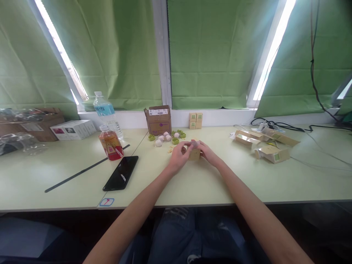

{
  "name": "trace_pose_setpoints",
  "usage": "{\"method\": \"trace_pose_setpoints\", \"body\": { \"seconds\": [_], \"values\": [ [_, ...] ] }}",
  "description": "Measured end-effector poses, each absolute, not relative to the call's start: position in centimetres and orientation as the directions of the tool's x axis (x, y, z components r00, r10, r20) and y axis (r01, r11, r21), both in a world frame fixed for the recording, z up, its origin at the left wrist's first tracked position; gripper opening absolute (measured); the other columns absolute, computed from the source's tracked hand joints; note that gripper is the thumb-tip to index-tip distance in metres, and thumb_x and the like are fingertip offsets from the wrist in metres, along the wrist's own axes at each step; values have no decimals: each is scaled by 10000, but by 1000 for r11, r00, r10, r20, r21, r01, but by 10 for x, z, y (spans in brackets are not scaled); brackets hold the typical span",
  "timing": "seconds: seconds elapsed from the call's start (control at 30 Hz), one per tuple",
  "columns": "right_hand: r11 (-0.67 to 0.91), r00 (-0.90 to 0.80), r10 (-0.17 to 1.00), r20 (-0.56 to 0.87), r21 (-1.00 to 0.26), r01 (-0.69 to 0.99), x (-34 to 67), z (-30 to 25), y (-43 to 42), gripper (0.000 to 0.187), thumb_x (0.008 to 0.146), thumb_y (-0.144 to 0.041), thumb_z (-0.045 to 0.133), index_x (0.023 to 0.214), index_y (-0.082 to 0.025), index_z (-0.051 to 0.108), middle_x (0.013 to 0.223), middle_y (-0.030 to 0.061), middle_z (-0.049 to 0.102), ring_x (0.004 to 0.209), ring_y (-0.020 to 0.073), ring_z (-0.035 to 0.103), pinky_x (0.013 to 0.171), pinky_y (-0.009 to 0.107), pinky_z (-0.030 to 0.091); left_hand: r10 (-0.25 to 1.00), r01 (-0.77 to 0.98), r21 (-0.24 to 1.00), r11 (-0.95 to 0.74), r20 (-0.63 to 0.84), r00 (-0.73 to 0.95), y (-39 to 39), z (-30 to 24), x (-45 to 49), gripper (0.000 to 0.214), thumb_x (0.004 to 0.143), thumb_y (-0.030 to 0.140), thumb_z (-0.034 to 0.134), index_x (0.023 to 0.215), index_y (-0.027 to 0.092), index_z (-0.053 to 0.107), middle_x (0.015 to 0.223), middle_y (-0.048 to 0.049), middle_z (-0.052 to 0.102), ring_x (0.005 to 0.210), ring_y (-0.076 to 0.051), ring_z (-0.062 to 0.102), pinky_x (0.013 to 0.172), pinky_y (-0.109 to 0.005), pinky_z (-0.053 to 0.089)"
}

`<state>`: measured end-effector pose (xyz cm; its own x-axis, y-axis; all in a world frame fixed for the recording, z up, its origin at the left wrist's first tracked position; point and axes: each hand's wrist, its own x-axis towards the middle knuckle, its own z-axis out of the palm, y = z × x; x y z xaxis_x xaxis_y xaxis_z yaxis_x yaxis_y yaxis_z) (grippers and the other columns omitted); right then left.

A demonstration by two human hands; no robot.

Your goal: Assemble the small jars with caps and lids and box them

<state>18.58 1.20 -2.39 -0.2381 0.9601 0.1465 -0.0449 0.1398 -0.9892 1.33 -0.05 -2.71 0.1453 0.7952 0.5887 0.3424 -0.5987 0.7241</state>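
My left hand [179, 157] and my right hand [209, 152] come together over the middle of the table, fingers closed. Between their fingertips is a small translucent whitish item [195, 143], its kind unclear. Directly below it stands a small tan cardboard box [194, 155], flanked by both hands; whether its top is open is hidden. Just beyond my left hand lie several pale pink-white balls [167, 137] and green petal-like pieces [175, 140]. Small yellowish-orange bits [170, 149] are scattered beside that hand.
Behind stand a brown carton [158, 121] and stacked small boxes [195, 120]. Opened cardboard packages [271, 151] and cables [298, 127] lie right. To the left are a phone [121, 173], a red drink bottle [111, 143], a water bottle [107, 113] and a dark strip [77, 174].
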Motion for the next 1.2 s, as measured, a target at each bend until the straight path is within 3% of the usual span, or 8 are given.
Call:
{"method": "trace_pose_setpoints", "body": {
  "seconds": [0.17,0.3,0.37,0.53,0.63,0.77,0.9,1.2],
  "values": [
    [173,-173,967,186,-981,-85,181,-32,17,452,803,-445,623,1191,-228,704,1229,72,720,1069,267,659,791,324,550,780,358,733,-578,626,-24,11,-22,-2,228,961,368,563,967,172,680,966,-78,722,764,-171,616,663,-290,508],
    [159,-209,962,174,-984,-83,182,-36,22,497,811,-454,610,1251,-237,685,1160,67,733,1019,256,662,754,312,542,694,602,464,-650,686,221,16,-23,-27,225,872,336,685,1051,199,679,1083,-96,702,962,-246,640,862,-395,527],
    [164,-215,961,177,-983,-78,183,-36,24,506,812,-456,607,1262,-238,681,1119,63,739,1002,254,664,752,313,542,705,617,427,-661,635,316,19,-28,-35,311,837,360,733,1108,217,674,1117,-94,695,1049,-281,639,916,-432,520],
    [174,-248,951,183,-983,-57,186,-38,26,467,818,-470,599,1209,-236,697,1064,59,745,961,249,668,765,324,542,801,619,530,-580,512,312,25,-36,-37,350,751,226,780,1085,215,676,1082,-77,696,987,-270,660,829,-391,542],
    [173,-260,948,183,-983,-61,186,-38,26,453,824,-494,606,1186,-240,702,1090,62,745,977,249,667,778,329,542,798,571,588,-573,561,222,23,-30,-34,444,765,299,811,1162,209,633,1059,-78,689,918,-242,660,772,-362,542],
    [183,-266,943,201,-979,-92,180,-36,22,490,834,-554,624,1212,-251,698,1206,74,726,1060,268,667,809,340,550,718,329,670,-666,695,37,14,-20,-25,611,799,430,814,1282,208,512,1057,-87,665,912,-202,672,760,-317,566],
    [221,-303,919,253,-966,-136,173,-34,18,457,831,-557,644,1168,-257,715,1193,57,741,1111,282,665,877,360,552,699,172,681,-712,711,76,8,-18,-10,575,803,458,817,1235,209,533,1061,-89,678,971,-201,694,797,-305,592],
    [261,-361,883,299,-953,-151,171,-33,15,443,841,-449,646,1231,-248,703,1281,43,713,1196,278,633,969,406,532,658,319,594,-739,737,152,9,-23,-8,543,844,349,792,1319,239,553,1184,-108,714,1048,-233,711,863,-367,605]
  ]
}}
